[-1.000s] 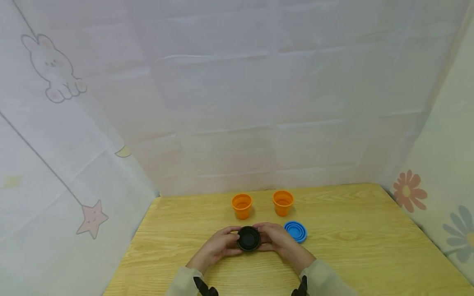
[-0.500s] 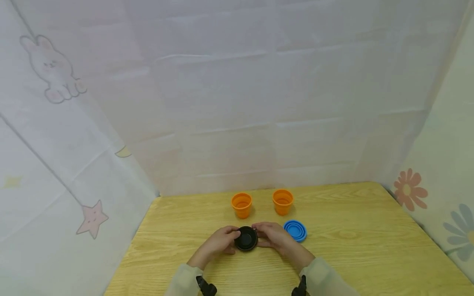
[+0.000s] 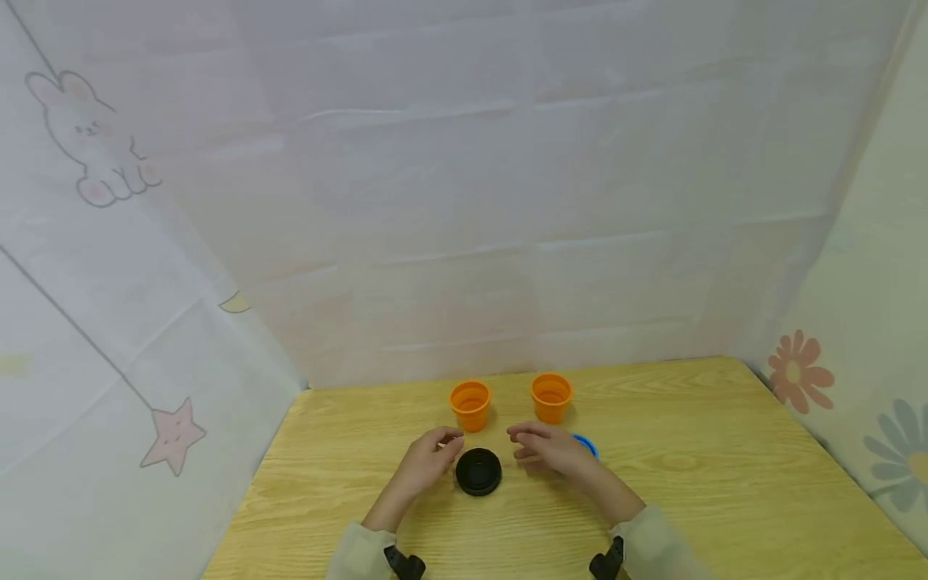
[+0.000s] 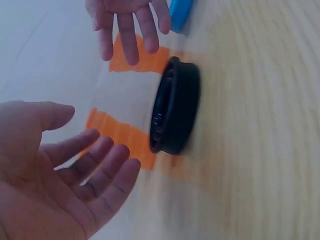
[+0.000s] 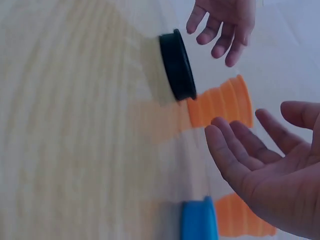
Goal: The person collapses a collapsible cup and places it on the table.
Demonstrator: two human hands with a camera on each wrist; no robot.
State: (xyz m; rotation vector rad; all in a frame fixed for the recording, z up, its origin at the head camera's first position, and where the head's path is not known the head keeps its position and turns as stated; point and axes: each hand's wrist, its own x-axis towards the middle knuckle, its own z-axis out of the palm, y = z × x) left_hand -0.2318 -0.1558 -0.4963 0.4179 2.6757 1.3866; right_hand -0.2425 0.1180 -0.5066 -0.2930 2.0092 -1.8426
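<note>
At the lower edge of the head view, pale sleeves (image 3: 362, 552) cover my forearms. Beyond them, my left hand (image 3: 420, 463) and right hand (image 3: 554, 447) are both released, fingers loosely bent around nothing. Between them, touching neither, a low black cup (image 3: 478, 472) sits on the table (image 3: 696, 459). From above I get its round top; the left wrist view adds its short side wall and projecting rim. My right hand hides most of a blue disc (image 3: 589, 444) from the head, but the right wrist view shows its side. Farther back, two orange cups (image 3: 470, 408) stand upright, apart. Light wood grain runs to a creased pale cloth (image 3: 464, 201), with flowers (image 3: 801, 370) printed at right.
</note>
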